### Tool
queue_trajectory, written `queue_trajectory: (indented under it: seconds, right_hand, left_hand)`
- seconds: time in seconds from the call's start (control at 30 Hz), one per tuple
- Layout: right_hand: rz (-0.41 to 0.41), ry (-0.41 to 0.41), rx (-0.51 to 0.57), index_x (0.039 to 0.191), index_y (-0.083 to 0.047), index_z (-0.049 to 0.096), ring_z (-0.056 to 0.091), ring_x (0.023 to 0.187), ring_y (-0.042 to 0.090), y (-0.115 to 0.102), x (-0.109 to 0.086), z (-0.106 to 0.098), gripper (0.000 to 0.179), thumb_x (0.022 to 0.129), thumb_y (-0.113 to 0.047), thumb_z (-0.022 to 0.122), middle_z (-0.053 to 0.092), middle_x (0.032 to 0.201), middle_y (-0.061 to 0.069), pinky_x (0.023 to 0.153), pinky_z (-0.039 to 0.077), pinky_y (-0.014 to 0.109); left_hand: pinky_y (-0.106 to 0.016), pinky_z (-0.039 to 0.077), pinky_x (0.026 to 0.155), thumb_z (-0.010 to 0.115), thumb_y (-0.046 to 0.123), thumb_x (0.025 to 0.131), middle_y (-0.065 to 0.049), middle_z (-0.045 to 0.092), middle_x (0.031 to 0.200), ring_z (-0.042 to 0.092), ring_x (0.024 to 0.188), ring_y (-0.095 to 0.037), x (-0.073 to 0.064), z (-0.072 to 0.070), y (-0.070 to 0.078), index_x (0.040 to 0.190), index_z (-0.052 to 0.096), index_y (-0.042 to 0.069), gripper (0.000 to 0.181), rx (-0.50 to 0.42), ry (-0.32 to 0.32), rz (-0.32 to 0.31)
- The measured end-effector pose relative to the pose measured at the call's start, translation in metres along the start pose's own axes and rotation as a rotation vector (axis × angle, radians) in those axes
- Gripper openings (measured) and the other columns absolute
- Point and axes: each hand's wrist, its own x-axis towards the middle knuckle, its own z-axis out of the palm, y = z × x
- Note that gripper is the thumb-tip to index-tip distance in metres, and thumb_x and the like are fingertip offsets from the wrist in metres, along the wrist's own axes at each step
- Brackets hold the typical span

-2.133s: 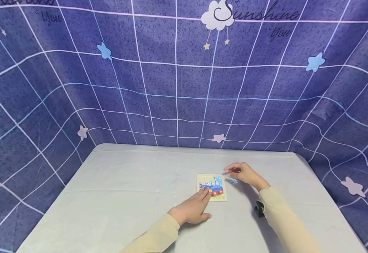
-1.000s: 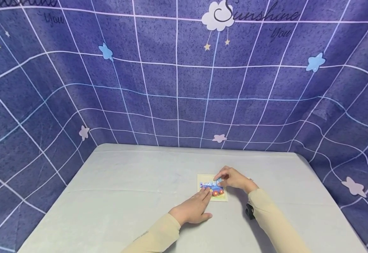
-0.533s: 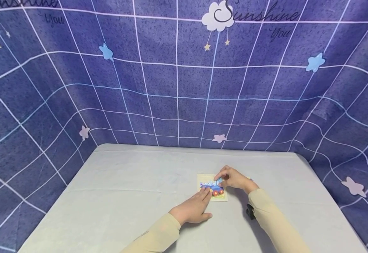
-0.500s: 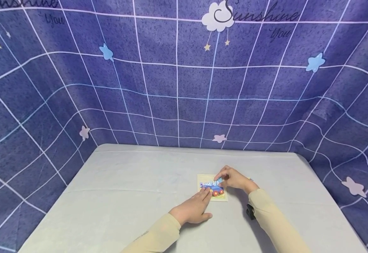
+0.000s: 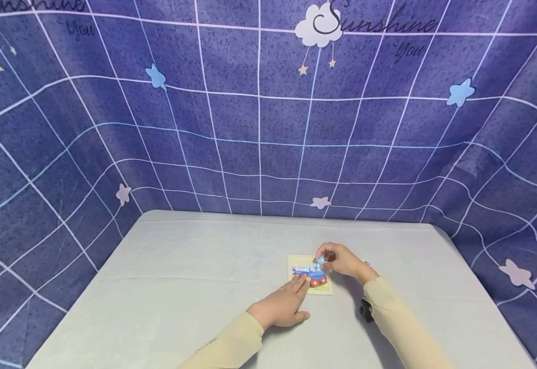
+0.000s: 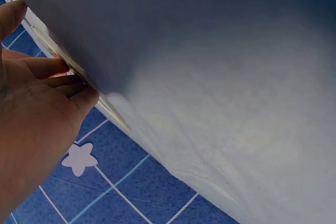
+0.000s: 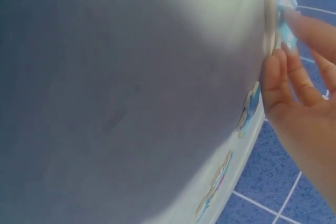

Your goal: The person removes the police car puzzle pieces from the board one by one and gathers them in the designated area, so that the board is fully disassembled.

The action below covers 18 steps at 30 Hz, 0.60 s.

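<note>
"Pressing down on the near-left part of the square, cream-rimmed puzzle board with a blue tractor picture (image 5: 294, 261), your left hand (image 5: 282, 303) keeps its fingers straight and close together, thumb spread. Any trouble there?"

"If your pressure lightens, the board could slide on the pale grey cloth-covered table (image 5: 194, 256), where it lies right of the middle, in from the far edge. Your fingertips also cover some of the picture, so a shift beneath them might go unnoticed."

"Farther right?"

"At the board's far right corner, your right hand (image 5: 340, 259) pinches a thin light-blue puzzle piece (image 5: 320, 260). It looks tilted; I can't tell whether it touches the board. Pushed down at that slant, or turned wrongly, it could jam or pop a neighbour out."

"And beyond?"

"Past the board's right edge, a blue knob-edged loose piece (image 7: 250, 109) and a blue-and-pink loose piece (image 7: 214, 187) lie on the table. Your wrist hides most of that spot from the head camera, so your beige cloth sleeve (image 5: 402, 312) could sweep them toward the table's right edge."
</note>
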Motion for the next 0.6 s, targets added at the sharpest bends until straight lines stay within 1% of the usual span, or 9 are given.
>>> queue_trajectory:
  seconds: [0.1, 0.2, 0.4, 0.47, 0.6]
  right_hand:
    - [0.008, 0.011, 0.032, 0.104, 0.005, 0.066, 0.056, 0.081, 0.011, 0.0009, 0.0003, -0.0006, 0.025, 0.081, 0.009, 0.074, 0.064, 0.092, 0.019, 0.068, 0.05, 0.018]
    - [0.006, 0.018, 0.051, 0.106, 0.008, 0.067, 0.057, 0.08, 0.013, 0.0023, -0.0001, -0.0007, 0.026, 0.081, 0.011, 0.073, 0.065, 0.091, 0.021, 0.066, 0.05, 0.018]
    - [0.015, 0.044, 0.05, 0.105, 0.007, 0.07, 0.058, 0.081, 0.012, 0.0036, -0.0007, -0.0004, 0.024, 0.081, 0.009, 0.073, 0.068, 0.091, 0.02, 0.069, 0.049, 0.018]
    - [0.019, 0.042, 0.076, 0.105, 0.007, 0.071, 0.058, 0.08, 0.012, 0.0036, -0.0016, -0.0006, 0.023, 0.082, 0.009, 0.072, 0.068, 0.091, 0.02, 0.066, 0.05, 0.019]
    - [0.014, 0.044, 0.124, 0.109, 0.01, 0.069, 0.061, 0.077, 0.011, 0.004, -0.0028, -0.0029, 0.025, 0.084, 0.01, 0.069, 0.067, 0.093, 0.024, 0.061, 0.055, 0.022]
  left_hand:
    - [-0.035, 0.027, 0.131, 0.06, 0.044, 0.103, -0.016, 0.023, 0.172, 0.023, 0.161, -0.029, 0.0001, 0.0002, -0.0005, 0.161, 0.032, 0.002, 0.077, -0.009, -0.003, 0.001]
    - [-0.035, 0.027, 0.131, 0.06, 0.043, 0.103, -0.016, 0.023, 0.172, 0.022, 0.161, -0.03, 0.0, 0.0004, -0.0006, 0.161, 0.032, 0.001, 0.077, -0.014, -0.006, 0.004]
    - [-0.035, 0.028, 0.131, 0.06, 0.042, 0.103, -0.016, 0.023, 0.172, 0.023, 0.161, -0.03, -0.0001, 0.0006, -0.0003, 0.161, 0.032, 0.001, 0.076, -0.015, -0.005, 0.005]
    - [-0.035, 0.028, 0.131, 0.061, 0.042, 0.103, -0.016, 0.024, 0.172, 0.023, 0.161, -0.03, 0.0, 0.0006, -0.0002, 0.161, 0.032, 0.001, 0.076, -0.014, -0.005, 0.002]
    - [-0.035, 0.028, 0.131, 0.061, 0.042, 0.103, -0.016, 0.024, 0.172, 0.023, 0.161, -0.029, 0.0001, -0.0001, -0.0001, 0.161, 0.032, 0.002, 0.076, -0.014, -0.005, 0.0]
